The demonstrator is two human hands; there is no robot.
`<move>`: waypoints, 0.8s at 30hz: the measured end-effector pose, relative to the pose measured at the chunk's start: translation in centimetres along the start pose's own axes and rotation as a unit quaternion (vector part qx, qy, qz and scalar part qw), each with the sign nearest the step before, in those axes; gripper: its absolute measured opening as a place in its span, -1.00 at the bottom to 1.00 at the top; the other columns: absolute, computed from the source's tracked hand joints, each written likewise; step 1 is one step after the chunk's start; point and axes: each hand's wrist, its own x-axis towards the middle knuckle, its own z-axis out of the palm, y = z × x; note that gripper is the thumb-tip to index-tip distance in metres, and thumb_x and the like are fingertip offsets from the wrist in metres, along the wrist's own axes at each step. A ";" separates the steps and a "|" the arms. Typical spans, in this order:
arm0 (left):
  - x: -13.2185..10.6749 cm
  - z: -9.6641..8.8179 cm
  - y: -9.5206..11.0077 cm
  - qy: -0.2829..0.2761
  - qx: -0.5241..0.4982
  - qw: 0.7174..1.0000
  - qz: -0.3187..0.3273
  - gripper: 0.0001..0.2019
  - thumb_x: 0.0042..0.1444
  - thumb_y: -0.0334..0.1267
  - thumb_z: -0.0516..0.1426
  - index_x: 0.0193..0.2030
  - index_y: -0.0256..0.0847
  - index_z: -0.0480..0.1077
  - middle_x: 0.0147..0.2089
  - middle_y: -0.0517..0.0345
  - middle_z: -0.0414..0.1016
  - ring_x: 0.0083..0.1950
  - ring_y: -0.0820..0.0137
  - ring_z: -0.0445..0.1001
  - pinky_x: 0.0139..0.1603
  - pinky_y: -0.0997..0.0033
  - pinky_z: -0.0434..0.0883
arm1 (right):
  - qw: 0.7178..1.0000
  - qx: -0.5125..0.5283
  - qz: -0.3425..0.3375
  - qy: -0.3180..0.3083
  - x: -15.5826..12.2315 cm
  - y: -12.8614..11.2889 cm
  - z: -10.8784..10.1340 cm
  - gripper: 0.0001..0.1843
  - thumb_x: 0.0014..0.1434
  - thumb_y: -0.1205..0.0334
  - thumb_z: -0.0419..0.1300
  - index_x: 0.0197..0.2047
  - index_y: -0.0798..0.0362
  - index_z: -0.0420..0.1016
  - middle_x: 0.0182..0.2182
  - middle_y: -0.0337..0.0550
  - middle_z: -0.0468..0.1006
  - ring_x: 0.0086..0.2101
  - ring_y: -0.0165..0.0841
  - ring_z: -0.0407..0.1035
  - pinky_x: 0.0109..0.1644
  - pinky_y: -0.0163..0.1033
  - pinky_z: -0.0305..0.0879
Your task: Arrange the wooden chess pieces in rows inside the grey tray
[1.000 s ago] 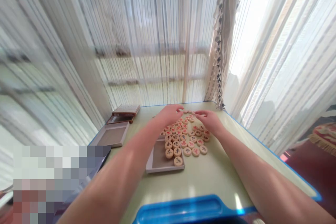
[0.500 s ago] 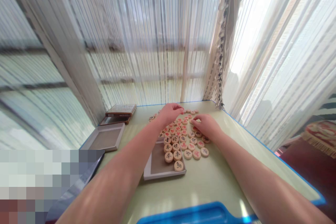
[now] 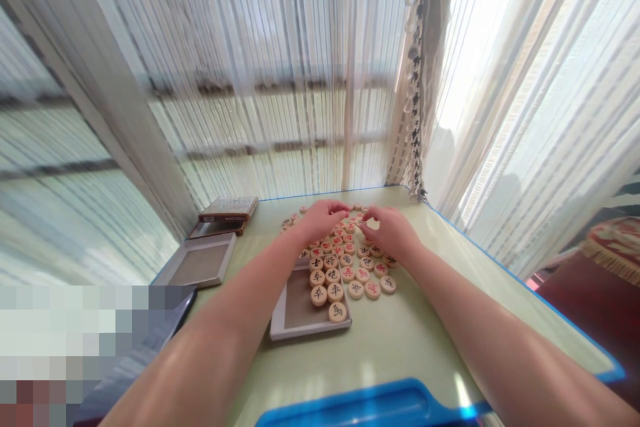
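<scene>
Pale green table (image 3: 400, 340): left hand (image 3: 320, 220), right hand (image 3: 393, 232) fingers curled atop wooden discs (image 3: 335, 291); whether gripping any, cannot tell.

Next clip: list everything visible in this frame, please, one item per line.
Round wooden chess discs: many, tan with red or black characters, mid-table, some inside the near tray.
Near shallow grey tray: one, in front of the person.
Left shallow grey tray: one, at the table's left edge.
Flat brown box: one, far left.
Pale green table: one, blue-edged.
Blue plastic rim: one, near edge.
Sheer curtains: white, behind and right.
Left hand: palm down on the far discs.
Right hand: beside it, grip unclear.
</scene>
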 end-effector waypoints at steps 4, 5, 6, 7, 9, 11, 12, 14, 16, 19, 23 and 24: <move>0.0 -0.4 -0.3 -0.059 -0.101 0.993 0.009 -0.66 0.00 -0.13 0.14 -0.07 -0.17 0.42 -0.12 0.05 0.50 -0.25 0.43 0.41 -0.35 0.44 0.30 | 0.995 0.077 -0.047 0.044 -0.3 -0.7 -0.5 -0.88 0.03 0.19 0.16 -0.34 0.02 0.43 -0.41 -0.17 0.52 -0.38 -0.36 0.37 -0.26 -0.26 0.26; 0.0 -0.5 -0.4 -0.073 -0.115 0.991 0.014 -0.67 -0.02 -0.15 0.16 -0.08 -0.17 0.43 -0.13 0.05 0.50 -0.27 0.45 0.40 -0.34 0.45 0.30 | 0.993 0.098 -0.052 0.048 -0.3 -0.8 -0.6 -0.89 0.03 0.20 0.16 -0.34 0.03 0.42 -0.42 -0.18 0.51 -0.41 -0.37 0.37 -0.29 -0.28 0.27; 0.0 -0.6 -0.4 -0.078 -0.128 0.989 0.017 -0.67 -0.03 -0.17 0.17 -0.10 -0.18 0.44 -0.14 0.05 0.51 -0.29 0.46 0.40 -0.34 0.45 0.29 | 0.990 0.115 -0.055 0.051 -0.4 -1.0 -0.6 -0.89 0.03 0.21 0.17 -0.33 0.03 0.42 -0.44 -0.19 0.51 -0.42 -0.38 0.37 -0.31 -0.29 0.27; 0.0 -0.6 -0.5 -0.075 -0.139 0.987 0.018 -0.68 -0.04 -0.18 0.18 -0.11 -0.20 0.45 -0.17 0.04 0.51 -0.31 0.48 0.39 -0.35 0.45 0.29 | 0.988 0.130 -0.060 0.053 -0.5 -1.1 -0.7 -0.89 0.03 0.22 0.17 -0.33 0.04 0.41 -0.44 -0.20 0.51 -0.43 -0.39 0.37 -0.32 -0.29 0.28; -0.1 -0.5 -0.5 -0.073 -0.160 0.984 0.018 -0.70 -0.06 -0.20 0.20 -0.16 -0.24 0.46 -0.25 0.05 0.51 -0.37 0.51 0.37 -0.38 0.46 0.28 | 0.984 0.151 -0.074 0.059 -0.6 -1.3 -0.7 -0.90 0.04 0.24 0.17 -0.32 0.03 0.41 -0.42 -0.20 0.52 -0.42 -0.39 0.39 -0.30 -0.29 0.30; -0.2 -0.4 -0.4 -0.089 -0.174 0.981 0.019 -0.72 -0.06 -0.21 0.20 -0.19 -0.27 0.47 -0.33 0.07 0.50 -0.44 0.54 0.33 -0.44 0.48 0.26 | 0.980 0.165 -0.087 0.066 -0.7 -1.4 -0.8 -0.91 0.05 0.25 0.16 -0.31 0.02 0.41 -0.38 -0.19 0.54 -0.38 -0.38 0.40 -0.26 -0.27 0.32; -0.3 -0.4 -0.3 -0.098 -0.177 0.979 0.019 -0.72 -0.06 -0.21 0.20 -0.20 -0.29 0.47 -0.36 0.08 0.49 -0.47 0.55 0.32 -0.46 0.49 0.25 | 0.979 0.172 -0.090 0.068 -0.7 -1.5 -0.8 -0.90 0.06 0.25 0.16 -0.30 0.02 0.41 -0.35 -0.19 0.54 -0.36 -0.38 0.41 -0.24 -0.26 0.32; -0.3 -0.3 -0.3 -0.099 -0.173 0.980 0.019 -0.72 -0.07 -0.20 0.20 -0.21 -0.30 0.48 -0.39 0.09 0.48 -0.49 0.56 0.30 -0.48 0.50 0.24 | 0.976 0.185 -0.091 0.064 -0.7 -1.5 -0.8 -0.87 0.07 0.27 0.15 -0.25 0.01 0.42 -0.32 -0.19 0.54 -0.34 -0.37 0.42 -0.20 -0.25 0.34; -0.3 -0.3 -0.3 -0.082 -0.165 0.983 0.020 -0.68 -0.08 -0.20 0.21 -0.15 -0.28 0.47 -0.38 0.09 0.49 -0.49 0.55 0.31 -0.49 0.50 0.25 | 0.975 0.194 -0.088 0.059 -0.8 -1.5 -0.8 -0.84 0.08 0.27 0.14 -0.21 0.00 0.41 -0.32 -0.18 0.55 -0.33 -0.37 0.43 -0.18 -0.24 0.34; -0.3 -0.2 -0.5 -0.066 -0.146 0.986 0.034 -0.61 -0.08 -0.19 0.22 -0.06 -0.21 0.43 -0.33 0.08 0.51 -0.47 0.54 0.34 -0.47 0.49 0.27 | 0.975 0.200 -0.077 0.058 -0.7 -1.4 -0.7 -0.84 0.10 0.26 0.13 -0.20 0.00 0.42 -0.32 -0.17 0.55 -0.32 -0.35 0.44 -0.17 -0.21 0.35; -0.3 0.1 -0.5 -0.062 -0.141 0.987 0.045 -0.64 -0.08 -0.18 0.22 -0.10 -0.24 0.46 -0.27 0.04 0.54 -0.34 0.46 0.43 -0.31 0.41 0.34 | 0.971 0.225 -0.050 0.055 -0.7 -1.4 -0.6 -0.91 0.09 0.25 0.14 -0.29 0.01 0.41 -0.33 -0.16 0.56 -0.33 -0.35 0.44 -0.19 -0.21 0.36; -0.3 0.1 -0.5 -0.061 -0.146 0.987 0.041 -0.63 -0.09 -0.18 0.23 -0.10 -0.24 0.46 -0.26 0.03 0.54 -0.31 0.44 0.44 -0.27 0.39 0.35 | 0.970 0.233 -0.042 0.055 -0.7 -1.4 -0.6 -0.91 0.08 0.25 0.15 -0.30 0.02 0.41 -0.33 -0.16 0.56 -0.34 -0.36 0.44 -0.20 -0.22 0.36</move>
